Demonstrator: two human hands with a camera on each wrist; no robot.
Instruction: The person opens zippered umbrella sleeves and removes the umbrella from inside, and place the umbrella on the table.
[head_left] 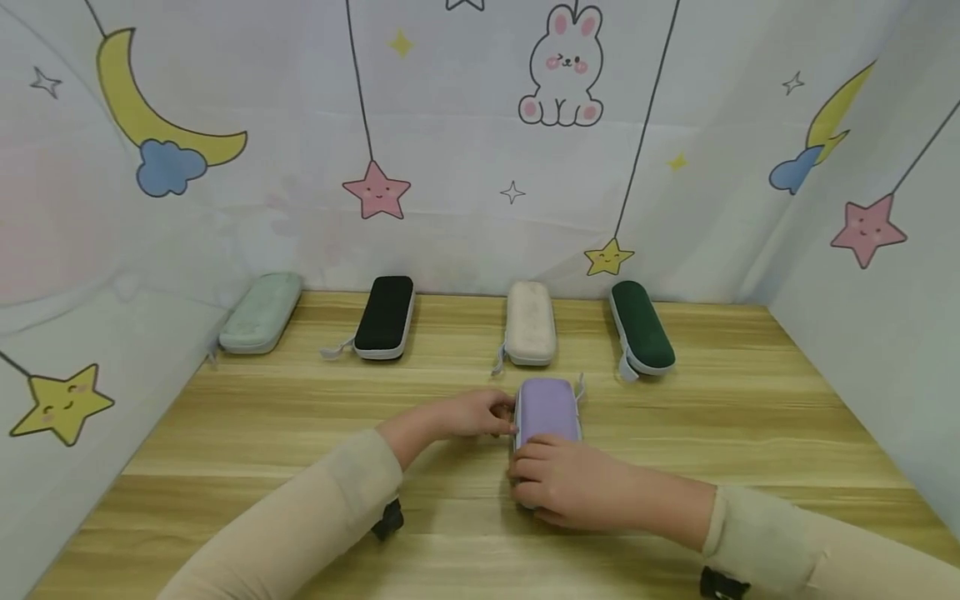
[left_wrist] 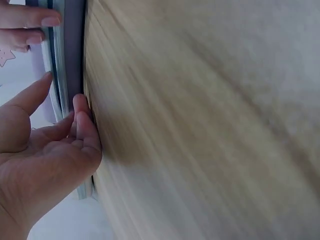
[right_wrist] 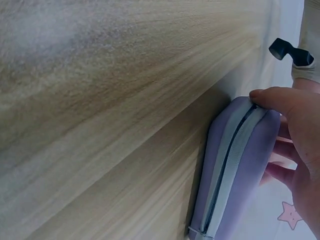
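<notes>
A purple zippered case (head_left: 549, 408) lies on the wooden table with its long side pointing away from me. My left hand (head_left: 468, 414) is at its left side, with bent fingers against the lower half and the thumb at the zipper edge. My right hand (head_left: 573, 486) holds the near end, fingers over the lid and thumb at the zipper corner. Pale zipper tape (right_wrist: 240, 137) runs along the side with a dark slit between its strips. At one end of that slit sits the zipper slider (right_wrist: 201, 231). The right hand hides the near part of the lid.
Along the back of the table (head_left: 337, 500) lie a mint case (head_left: 262, 312), a black case (head_left: 386, 314), a cream case (head_left: 531, 321) and a dark green case (head_left: 642, 325). Behind them hangs a patterned white curtain (head_left: 457, 108), which also closes off both sides.
</notes>
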